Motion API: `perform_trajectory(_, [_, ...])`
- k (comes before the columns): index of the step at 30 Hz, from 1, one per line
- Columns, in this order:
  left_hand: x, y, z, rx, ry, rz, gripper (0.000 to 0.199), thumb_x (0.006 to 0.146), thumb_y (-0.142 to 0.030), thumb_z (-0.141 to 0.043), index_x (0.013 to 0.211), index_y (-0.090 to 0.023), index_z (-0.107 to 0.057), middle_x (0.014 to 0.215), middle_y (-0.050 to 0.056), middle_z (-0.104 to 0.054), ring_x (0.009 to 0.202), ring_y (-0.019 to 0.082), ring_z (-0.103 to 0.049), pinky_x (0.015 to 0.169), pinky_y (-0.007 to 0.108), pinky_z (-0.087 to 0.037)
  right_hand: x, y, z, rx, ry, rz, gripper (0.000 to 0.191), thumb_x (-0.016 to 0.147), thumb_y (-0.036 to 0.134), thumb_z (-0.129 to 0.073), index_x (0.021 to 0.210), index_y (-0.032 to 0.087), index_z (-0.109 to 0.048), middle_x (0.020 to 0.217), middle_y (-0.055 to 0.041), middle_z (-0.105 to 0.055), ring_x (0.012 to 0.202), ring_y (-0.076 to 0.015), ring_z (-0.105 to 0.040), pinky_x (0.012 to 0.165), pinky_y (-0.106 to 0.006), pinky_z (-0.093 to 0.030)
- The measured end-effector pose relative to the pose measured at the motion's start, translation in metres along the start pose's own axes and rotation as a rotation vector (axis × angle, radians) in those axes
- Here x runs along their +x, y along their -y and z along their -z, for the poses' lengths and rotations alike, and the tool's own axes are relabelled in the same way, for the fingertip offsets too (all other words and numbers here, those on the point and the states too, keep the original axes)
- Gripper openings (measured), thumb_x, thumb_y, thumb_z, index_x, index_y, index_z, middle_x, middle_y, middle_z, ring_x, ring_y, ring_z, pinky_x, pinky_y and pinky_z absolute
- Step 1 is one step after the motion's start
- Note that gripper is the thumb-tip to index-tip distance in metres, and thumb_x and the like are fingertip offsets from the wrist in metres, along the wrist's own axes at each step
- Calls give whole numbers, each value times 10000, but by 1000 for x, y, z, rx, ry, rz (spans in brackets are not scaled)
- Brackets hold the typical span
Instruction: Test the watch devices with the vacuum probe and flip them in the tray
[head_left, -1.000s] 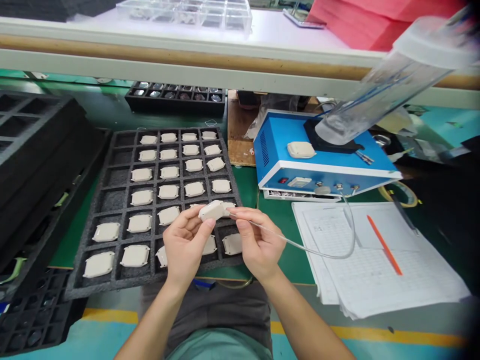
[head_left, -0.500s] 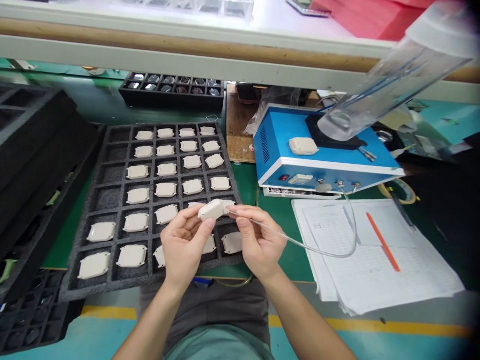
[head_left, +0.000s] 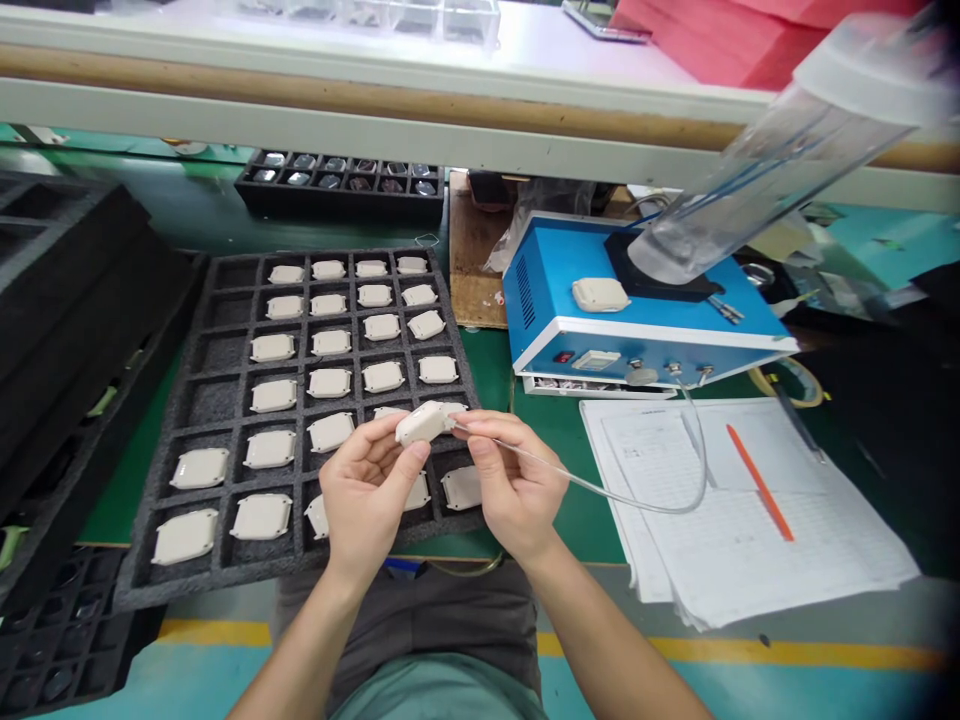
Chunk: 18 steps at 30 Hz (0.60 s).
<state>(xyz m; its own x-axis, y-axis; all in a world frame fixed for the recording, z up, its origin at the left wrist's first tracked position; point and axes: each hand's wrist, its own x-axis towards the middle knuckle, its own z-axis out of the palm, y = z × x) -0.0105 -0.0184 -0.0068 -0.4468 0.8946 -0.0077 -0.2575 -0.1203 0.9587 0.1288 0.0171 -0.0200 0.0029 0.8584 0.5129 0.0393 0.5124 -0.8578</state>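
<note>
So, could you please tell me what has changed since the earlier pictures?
Nothing was visibly taken up or let go; only the view as a whole shifted slightly. The left hand still holds the beige case and the right hand the clear tube; the foam tray and blue box stayed as they were.

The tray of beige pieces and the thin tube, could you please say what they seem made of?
Tray: probably matte foam, given its dark, grainy walls.
Thin tube: likely glossy, flexible plastic, being translucent, smoothly curved and highlighted.
</note>
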Motion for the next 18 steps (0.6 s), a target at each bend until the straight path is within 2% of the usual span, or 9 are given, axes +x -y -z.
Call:
perform_trajectory(14, [5,3,3,36,-14,-8,325,765,-247,-922,1060,-188,-801,1044,69,-846,948,207,-822,894,224,-646,9,1,-5,3,1,38,139,1007,194,-627,1024,245,-755,1027,-71,-814,974,-204,-794,888,-390,-693])
perform_trajectory(18, [7,5,4,54,-13,-24,342,760,-257,-924,1067,-182,-795,1058,77,-844,958,220,-821,909,249,-650,11,1,-6,1,-11,38,131,1008,221,-628,1010,245,-757,1021,-69,-817,955,-203,-799,886,-382,-694])
